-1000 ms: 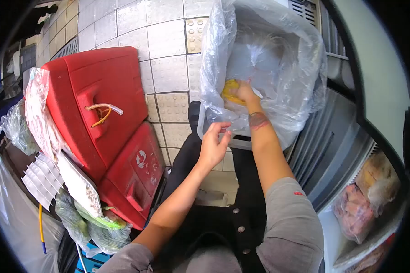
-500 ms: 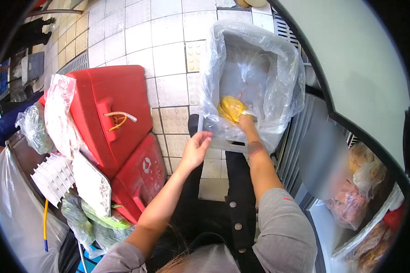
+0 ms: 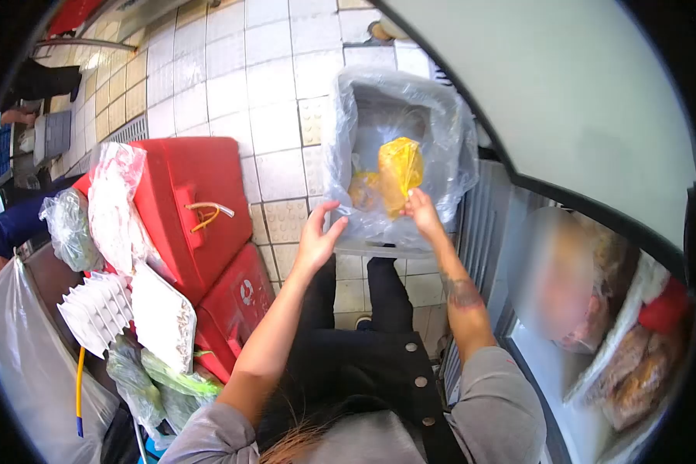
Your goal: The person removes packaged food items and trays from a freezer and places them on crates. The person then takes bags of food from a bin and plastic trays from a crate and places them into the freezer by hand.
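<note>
My right hand [image 3: 421,211] pinches the gathered top of a yellow plastic bag [image 3: 401,172], which hangs over the near part of a bin. The bin [image 3: 460,147] is lined with clear plastic that folds over its rim. Inside it, left of the held bag, lies another yellowish bag [image 3: 365,191], partly hidden. My left hand [image 3: 319,233] is beside the bin's near left corner, thumb and fingers apart, holding nothing.
Red containers [image 3: 201,193] stand on the left, with white trays [image 3: 162,317] and bagged greens [image 3: 179,379] beside them. At the right are an open freezer with bagged food [image 3: 642,363] and its pale lid [image 3: 588,85]. A person's dark-clothed leg [image 3: 50,81] shows at upper left.
The yellow bag has come up off the bin's bottom in my right hand. My left hand has moved slightly, its fingers now wider apart. The view has shifted, showing more of the freezer.
</note>
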The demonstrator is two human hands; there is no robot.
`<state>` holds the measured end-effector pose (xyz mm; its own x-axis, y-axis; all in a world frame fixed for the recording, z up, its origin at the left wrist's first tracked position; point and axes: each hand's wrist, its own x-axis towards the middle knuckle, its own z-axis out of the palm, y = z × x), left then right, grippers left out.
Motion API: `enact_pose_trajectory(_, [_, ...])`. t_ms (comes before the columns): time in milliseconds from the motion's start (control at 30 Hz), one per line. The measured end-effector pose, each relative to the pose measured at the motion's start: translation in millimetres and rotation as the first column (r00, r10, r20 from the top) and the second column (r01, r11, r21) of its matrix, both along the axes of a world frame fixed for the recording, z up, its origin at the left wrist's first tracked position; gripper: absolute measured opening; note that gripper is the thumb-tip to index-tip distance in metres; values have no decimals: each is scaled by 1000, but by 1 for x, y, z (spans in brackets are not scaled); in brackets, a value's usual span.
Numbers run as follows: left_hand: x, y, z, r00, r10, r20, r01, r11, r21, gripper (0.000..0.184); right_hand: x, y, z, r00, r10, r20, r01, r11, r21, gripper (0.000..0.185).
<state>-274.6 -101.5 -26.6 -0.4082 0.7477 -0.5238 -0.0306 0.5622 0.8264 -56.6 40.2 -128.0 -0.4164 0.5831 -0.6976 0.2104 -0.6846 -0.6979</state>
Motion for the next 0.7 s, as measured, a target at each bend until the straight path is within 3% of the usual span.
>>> enact_pose_trajectory(33, [1,16,14,999,-29,-35,32,994,104,44,-6,-4,43,998,1,-55,1,999,38,22])
enact_pose_trajectory(167, [1,65,77,983,-96,155,32,928,372,71,-46,-22,234,995,19,-96,5,969,247,25])
enact_pose_trajectory(200, [1,76,110,954,-182,238,55,888,457,76,-59,-26,283,985,109,-137,-55,936,348,22])
enact_pose_trajectory(233, [-1,74,131,788,-210,579,-109,878,467,75,-71,-32,328,967,197,-159,-107,888,448,19])
enact_pose_trajectory(267, [-4,65,150,498,-240,833,-253,879,405,73,-84,-41,361,953,274,-128,-163,821,547,19])
enact_pose_trajectory(300, [-4,62,170,131,-258,957,-353,890,288,73,-96,-47,391,934,347,-84,-217,739,638,19])
enact_pose_trajectory(367, [7,75,237,109,-404,908,-347,841,416,74,-108,-55,448,920,390,38,-244,493,835,23])
enact_pose_trajectory(467, [40,101,355,41,-624,781,-348,724,596,76,-83,-56,533,955,293,-52,-88,447,890,32])
enact_pose_trajectory(567, [64,100,318,273,-271,923,-365,859,360,73,-10,-53,577,990,-140,20,-3,119,993,53])
enact_pose_trajectory(600, [82,100,354,486,-276,829,-281,849,448,72,18,-49,580,966,-243,88,-72,74,995,86])
enact_pose_trajectory(667, [101,101,410,88,-507,857,-181,838,514,66,54,-47,571,933,-261,-250,333,352,875,107])
enact_pose_trajectory(700, [116,108,441,-153,-611,777,-175,790,587,67,73,-50,561,885,-243,-396,462,550,695,126])
